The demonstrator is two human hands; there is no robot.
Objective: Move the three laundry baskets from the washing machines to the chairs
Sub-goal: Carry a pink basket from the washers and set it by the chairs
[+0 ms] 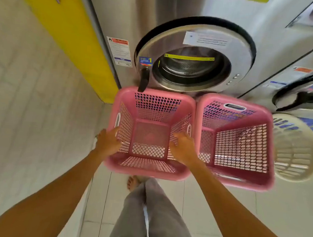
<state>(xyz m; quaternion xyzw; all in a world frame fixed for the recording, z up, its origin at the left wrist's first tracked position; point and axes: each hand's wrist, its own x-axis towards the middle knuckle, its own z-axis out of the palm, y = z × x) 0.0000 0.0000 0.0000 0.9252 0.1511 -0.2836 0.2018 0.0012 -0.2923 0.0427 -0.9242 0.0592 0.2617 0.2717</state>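
We reach both arms straight forward and down to the left pink basket [150, 134], which stands on the tiled floor [210, 212] in front of the washer [193, 65]. Our left hand [108, 142] lies against the basket's left wall from outside, fingers curled toward the white handle slot there; whether it has closed on the rim we cannot tell. Our right hand [183, 148] is over the right wall, fingers bent inward against the mesh, and its grip is likewise unclear. A second pink basket [236, 143] sits just right of the first, the rims touching or nearly so. Farther right a round cream basket [297, 150] stands close beside it, before another washer [303, 96]. All three are empty. The first washer's black door handle [143, 80] hangs just over the far left rim. To the left, bare floor runs along the yellow panel [69, 27]; nearer us, open tiles lie around our grey trousers [154, 211] and bare foot [133, 182].
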